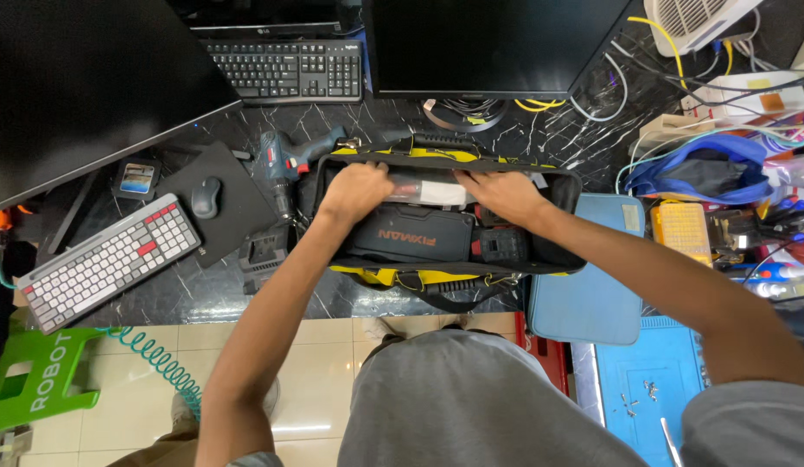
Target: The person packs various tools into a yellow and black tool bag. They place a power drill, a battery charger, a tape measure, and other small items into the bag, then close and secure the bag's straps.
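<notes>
A black and yellow tool bag [558,186] lies open on the dark marble desk [186,294]. Both my hands are inside its far side. My left hand [357,190] and my right hand [499,192] grip the two ends of a white and red flat package [430,190]. Below the package a black case [411,233] and a black battery pack [499,245] lie in the bag. A blue cordless drill [285,160] lies just left of the bag, close to my left hand.
A light keyboard [108,259], a mouse [206,197] on a dark pad, a black keyboard [285,71] and two monitors stand around. A blue case [592,303], a blue mat [644,389], a yellow box [681,229] and tangled cables crowd the right side.
</notes>
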